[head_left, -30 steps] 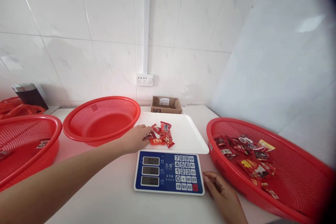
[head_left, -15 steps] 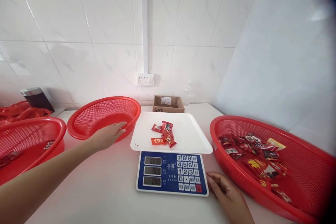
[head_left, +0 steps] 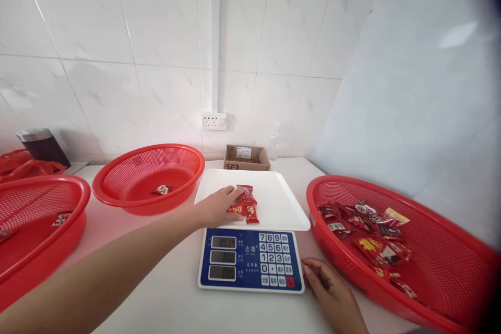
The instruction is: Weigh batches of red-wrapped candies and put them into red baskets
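Note:
My left hand (head_left: 221, 207) reaches onto the white tray (head_left: 282, 201) of a digital scale, its fingers and thumb closing around a small bunch of red snack packets (head_left: 246, 199). Part of the bunch is hidden under the fingers. One small red and gold packet (head_left: 252, 214) shows at its front. Below the tray lies the blue keypad panel (head_left: 250, 260) with lit displays. My right hand (head_left: 331, 292) rests on the table at the panel's right edge, fingers curled, with nothing visible in them.
A red basket (head_left: 188, 188) at back left holds one packet (head_left: 162, 189). Another red basket (head_left: 74, 240) stands at far left. The right-hand red basket (head_left: 340, 250) contains several packets (head_left: 376, 229). Behind the tray sit a cardboard box (head_left: 247, 159) and a clear plastic item (head_left: 274, 143).
My left hand has moved right from the back-left basket to the packets on the tray, which now lie bunched closer. A packet now shows in that basket. My right hand stays by the scale.

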A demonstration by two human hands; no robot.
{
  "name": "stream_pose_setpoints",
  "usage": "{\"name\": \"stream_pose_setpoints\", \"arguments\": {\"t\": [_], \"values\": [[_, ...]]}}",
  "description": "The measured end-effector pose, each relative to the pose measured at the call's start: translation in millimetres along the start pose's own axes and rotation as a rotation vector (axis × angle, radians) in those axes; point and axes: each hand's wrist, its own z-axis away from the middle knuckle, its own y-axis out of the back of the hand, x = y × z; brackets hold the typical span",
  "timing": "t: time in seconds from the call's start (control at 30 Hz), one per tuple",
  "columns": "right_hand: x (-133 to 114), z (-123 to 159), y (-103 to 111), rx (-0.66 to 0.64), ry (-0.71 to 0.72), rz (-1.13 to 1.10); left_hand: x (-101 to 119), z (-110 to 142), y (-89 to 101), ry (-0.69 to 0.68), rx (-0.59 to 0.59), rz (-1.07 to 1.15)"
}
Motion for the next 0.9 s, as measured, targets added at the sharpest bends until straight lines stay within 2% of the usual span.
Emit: {"name": "stream_pose_setpoints", "arguments": {"t": [0.13,0.27,0.37,0.5,0.6,0.63,0.7,0.83,0.9], "values": [[-3.2,1.6,-0.4,0.000,-0.002,-0.010,-4.4,-13.4,-4.4,0.042,0.082,-0.063],[-4.1,1.5,-1.1,0.006,-0.004,0.004,-16.3,-9.8,-2.0,0.124,0.144,-0.113],[-4.6,1.5,-1.0,0.007,0.011,0.016,-35.5,3.1,12.7,0.270,0.241,-0.158],[-5.5,1.8,-0.2,-0.007,0.014,0.031,-73.4,22.7,38.1,0.458,0.329,-0.202],[-4.2,1.2,-0.1,-0.013,0.003,0.030,-86.2,26.5,42.3,0.499,0.390,-0.248],[-3.3,0.9,-0.2,-0.013,-0.002,0.023,-83.4,24.3,39.6,0.464,0.404,-0.256],[-1.5,0.5,-0.4,-0.005,-0.012,-0.001,-66.9,14.8,29.6,0.302,0.389,-0.217],[0.6,1.5,-0.4,0.023,-0.034,-0.060,-12.7,-14.8,5.1,-0.169,0.144,-0.057],[-0.7,2.7,-0.4,0.034,-0.039,-0.060,8.9,-30.0,-3.9,-0.270,0.058,-0.094]]}}
